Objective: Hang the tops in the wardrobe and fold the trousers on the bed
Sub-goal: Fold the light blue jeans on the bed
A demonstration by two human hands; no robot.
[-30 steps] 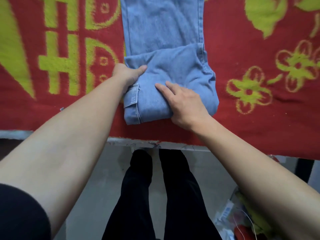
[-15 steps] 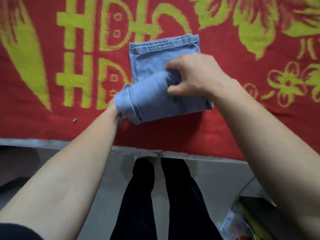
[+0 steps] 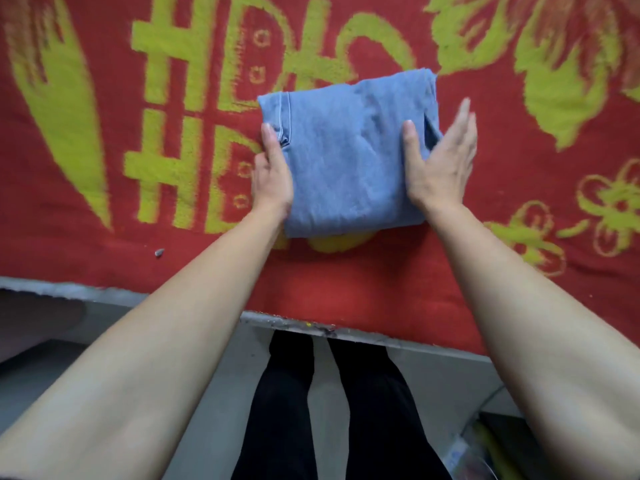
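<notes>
Light blue jeans [image 3: 346, 157] lie folded into a compact square bundle on the red and yellow-green blanket [image 3: 104, 209] of the bed. My left hand [image 3: 272, 178] rests flat against the bundle's left side, thumb on the seam. On the bundle's right side my right hand [image 3: 440, 161] presses with straight fingers, thumb lying on top of the denim. Neither hand curls round the cloth.
The bed's grey edge [image 3: 69, 292] runs across below the blanket, with my black-trousered legs [image 3: 332, 410] standing against it. A small dark speck [image 3: 159, 252] lies on the blanket at the left. Clutter sits on the floor at the bottom right [image 3: 485, 452].
The jeans went from a long half-folded strip to a closed square bundle. My right hand let go of the folded end, and both hands now flank the bundle.
</notes>
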